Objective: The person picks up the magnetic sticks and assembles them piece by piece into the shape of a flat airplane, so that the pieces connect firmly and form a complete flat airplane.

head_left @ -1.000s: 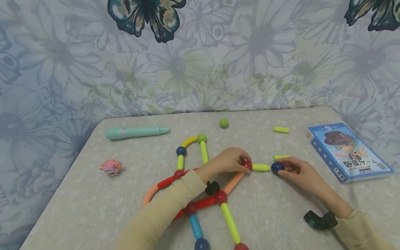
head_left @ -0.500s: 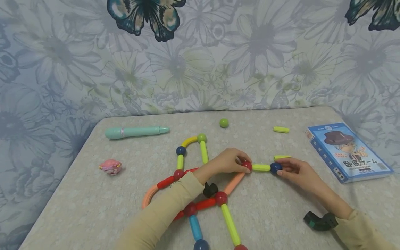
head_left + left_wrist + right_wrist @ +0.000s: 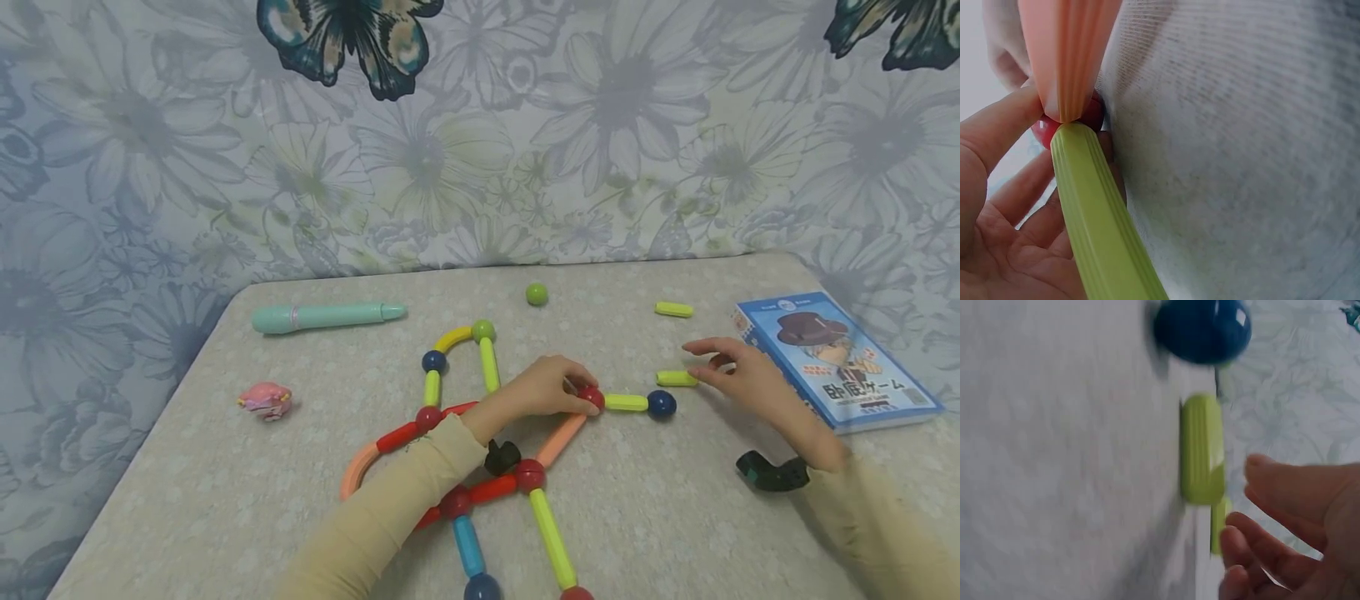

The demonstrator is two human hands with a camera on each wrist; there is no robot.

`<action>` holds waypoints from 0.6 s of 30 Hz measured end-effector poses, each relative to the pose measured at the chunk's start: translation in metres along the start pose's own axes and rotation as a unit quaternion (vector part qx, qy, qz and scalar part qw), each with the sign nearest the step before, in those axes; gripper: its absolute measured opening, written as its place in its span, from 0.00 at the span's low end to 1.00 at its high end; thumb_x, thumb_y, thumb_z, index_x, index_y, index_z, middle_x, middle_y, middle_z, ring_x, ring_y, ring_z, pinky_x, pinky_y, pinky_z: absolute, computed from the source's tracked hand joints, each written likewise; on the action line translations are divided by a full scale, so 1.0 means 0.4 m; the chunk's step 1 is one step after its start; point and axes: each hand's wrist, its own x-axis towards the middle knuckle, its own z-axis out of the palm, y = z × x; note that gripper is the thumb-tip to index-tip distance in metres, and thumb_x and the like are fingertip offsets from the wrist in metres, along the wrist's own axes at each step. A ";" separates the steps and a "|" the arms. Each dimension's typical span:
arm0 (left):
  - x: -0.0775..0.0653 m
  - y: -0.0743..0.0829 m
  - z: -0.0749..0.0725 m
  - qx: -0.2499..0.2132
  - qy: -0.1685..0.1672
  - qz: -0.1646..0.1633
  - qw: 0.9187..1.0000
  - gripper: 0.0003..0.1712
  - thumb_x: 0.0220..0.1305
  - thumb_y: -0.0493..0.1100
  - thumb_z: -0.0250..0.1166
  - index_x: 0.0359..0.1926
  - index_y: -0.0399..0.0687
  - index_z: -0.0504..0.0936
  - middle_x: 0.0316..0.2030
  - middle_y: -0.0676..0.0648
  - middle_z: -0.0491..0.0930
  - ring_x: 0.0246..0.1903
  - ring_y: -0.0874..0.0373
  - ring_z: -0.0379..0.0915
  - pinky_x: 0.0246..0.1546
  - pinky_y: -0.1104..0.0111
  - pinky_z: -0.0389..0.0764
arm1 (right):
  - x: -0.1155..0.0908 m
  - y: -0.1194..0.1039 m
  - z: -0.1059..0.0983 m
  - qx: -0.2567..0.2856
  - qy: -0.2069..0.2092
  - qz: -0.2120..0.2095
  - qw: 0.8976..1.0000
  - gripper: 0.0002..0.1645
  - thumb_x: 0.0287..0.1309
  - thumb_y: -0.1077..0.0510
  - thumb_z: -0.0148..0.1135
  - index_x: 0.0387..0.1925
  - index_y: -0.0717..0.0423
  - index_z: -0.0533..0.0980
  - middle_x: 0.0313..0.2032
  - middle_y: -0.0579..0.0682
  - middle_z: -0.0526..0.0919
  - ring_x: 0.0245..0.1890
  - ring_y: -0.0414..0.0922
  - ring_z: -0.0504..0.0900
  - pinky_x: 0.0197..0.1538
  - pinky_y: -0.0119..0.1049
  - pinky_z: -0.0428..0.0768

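Note:
My left hand pinches a red ball at the right corner of a flat figure of magnetic sticks and balls. An orange stick and a yellow-green stick both meet that ball in the left wrist view. At the far end of the yellow-green stick sits a dark blue ball. My right hand is just right of a loose short yellow-green stick, with thumb and fingers apart. The right wrist view shows this loose stick with nothing gripped by the hand.
Another short yellow-green stick and a green ball lie farther back. A blue box stands at the right. To the left are a mint-green pen-shaped thing and a small pink toy.
The dark blue ball moved left and joined the yellow-green stick. My right hand let go of it and moved right and back to the loose stick. My left hand stays on the red ball.

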 end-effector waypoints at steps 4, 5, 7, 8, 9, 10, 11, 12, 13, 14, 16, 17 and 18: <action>-0.003 -0.002 -0.002 0.011 0.010 -0.016 1.000 0.21 0.54 0.49 0.71 0.47 0.47 0.82 0.34 0.58 0.78 0.35 0.66 0.72 0.36 0.75 0.72 | 0.023 0.018 -0.005 -0.006 -0.054 0.005 0.999 0.17 0.59 0.60 0.63 0.48 0.64 0.77 0.44 0.61 0.79 0.39 0.54 0.77 0.38 0.45 0.73; -0.003 -0.003 -0.002 0.013 0.012 -0.021 1.000 0.21 0.53 0.49 0.71 0.47 0.46 0.83 0.33 0.58 0.77 0.34 0.66 0.71 0.35 0.75 0.71 | 0.026 0.022 -0.004 -0.002 -0.064 0.002 0.998 0.16 0.58 0.60 0.63 0.47 0.64 0.77 0.43 0.60 0.79 0.39 0.53 0.77 0.39 0.45 0.73; -0.004 -0.006 -0.002 0.014 0.015 -0.026 0.999 0.20 0.53 0.50 0.71 0.46 0.46 0.83 0.31 0.58 0.77 0.33 0.66 0.71 0.35 0.75 0.71 | 0.027 0.030 -0.002 -0.003 -0.073 -0.009 0.997 0.14 0.57 0.60 0.64 0.44 0.62 0.79 0.40 0.56 0.79 0.37 0.50 0.76 0.39 0.43 0.73; -0.004 -0.007 -0.002 0.014 0.017 -0.027 0.999 0.20 0.53 0.50 0.71 0.45 0.46 0.83 0.30 0.58 0.77 0.32 0.66 0.71 0.34 0.75 0.71 | 0.028 0.034 0.000 -0.005 -0.075 -0.016 0.997 0.12 0.56 0.60 0.65 0.43 0.60 0.79 0.39 0.53 0.79 0.36 0.48 0.75 0.38 0.41 0.73; -0.005 -0.008 -0.002 0.011 0.017 -0.029 0.999 0.20 0.53 0.50 0.71 0.45 0.46 0.83 0.30 0.58 0.77 0.32 0.66 0.71 0.34 0.75 0.71 | 0.029 0.037 0.001 -0.007 -0.076 -0.024 0.997 0.11 0.56 0.60 0.65 0.41 0.59 0.79 0.37 0.51 0.78 0.34 0.46 0.74 0.37 0.39 0.72; -0.006 -0.009 -0.003 0.009 0.018 -0.030 0.999 0.20 0.53 0.50 0.71 0.45 0.46 0.83 0.30 0.58 0.77 0.32 0.66 0.71 0.34 0.76 0.71 | 0.030 0.039 0.002 -0.008 -0.077 -0.031 0.997 0.11 0.55 0.60 0.66 0.40 0.58 0.79 0.36 0.49 0.77 0.33 0.45 0.73 0.36 0.38 0.72; -0.007 -0.009 -0.004 0.006 0.018 -0.029 0.999 0.20 0.53 0.50 0.71 0.45 0.45 0.83 0.30 0.58 0.77 0.32 0.66 0.71 0.34 0.76 0.71 | 0.033 0.040 0.003 -0.009 -0.078 -0.037 0.996 0.10 0.55 0.60 0.66 0.40 0.57 0.79 0.35 0.48 0.77 0.33 0.44 0.73 0.35 0.37 0.72; -0.007 -0.009 -0.004 0.002 0.018 -0.029 0.999 0.20 0.53 0.50 0.71 0.45 0.45 0.83 0.30 0.58 0.77 0.32 0.66 0.71 0.34 0.76 0.71 | 0.037 0.041 0.005 -0.012 -0.077 -0.040 0.996 0.09 0.55 0.59 0.66 0.39 0.56 0.79 0.34 0.46 0.76 0.32 0.43 0.72 0.35 0.37 0.72; -0.008 -0.009 -0.004 0.000 0.018 -0.029 0.999 0.20 0.53 0.50 0.71 0.45 0.45 0.83 0.30 0.58 0.77 0.32 0.66 0.71 0.34 0.76 0.72 | 0.042 0.039 0.005 -0.009 -0.079 -0.041 0.996 0.09 0.56 0.58 0.66 0.38 0.55 0.78 0.34 0.45 0.76 0.32 0.43 0.73 0.36 0.37 0.72; -0.009 -0.009 -0.005 -0.004 0.018 -0.028 0.999 0.20 0.53 0.50 0.71 0.45 0.45 0.83 0.30 0.57 0.77 0.32 0.66 0.71 0.34 0.76 0.72 | 0.048 0.036 0.006 -0.005 -0.081 -0.040 0.996 0.08 0.56 0.58 0.66 0.38 0.55 0.78 0.34 0.45 0.77 0.33 0.43 0.73 0.37 0.38 0.73; -0.010 -0.010 -0.005 -0.010 0.018 -0.027 0.999 0.20 0.53 0.49 0.71 0.45 0.44 0.83 0.29 0.57 0.77 0.32 0.66 0.71 0.33 0.76 0.72 | 0.064 0.024 0.008 0.004 -0.086 -0.035 0.996 0.07 0.57 0.57 0.65 0.37 0.54 0.78 0.33 0.44 0.79 0.35 0.43 0.75 0.39 0.41 0.74; -0.011 -0.010 -0.005 -0.013 0.019 -0.027 0.999 0.20 0.53 0.49 0.71 0.44 0.44 0.83 0.29 0.57 0.77 0.31 0.66 0.71 0.33 0.76 0.72 | 0.073 0.017 0.011 0.007 -0.089 -0.033 0.995 0.08 0.57 0.57 0.65 0.38 0.54 0.78 0.33 0.44 0.79 0.35 0.43 0.76 0.40 0.41 0.74; -0.011 -0.010 -0.006 -0.016 0.019 -0.028 0.999 0.19 0.53 0.49 0.71 0.44 0.44 0.84 0.29 0.57 0.77 0.31 0.67 0.71 0.33 0.76 0.72 | 0.081 0.008 0.013 0.011 -0.095 -0.035 0.995 0.08 0.57 0.57 0.65 0.38 0.54 0.78 0.33 0.43 0.80 0.36 0.43 0.76 0.41 0.42 0.74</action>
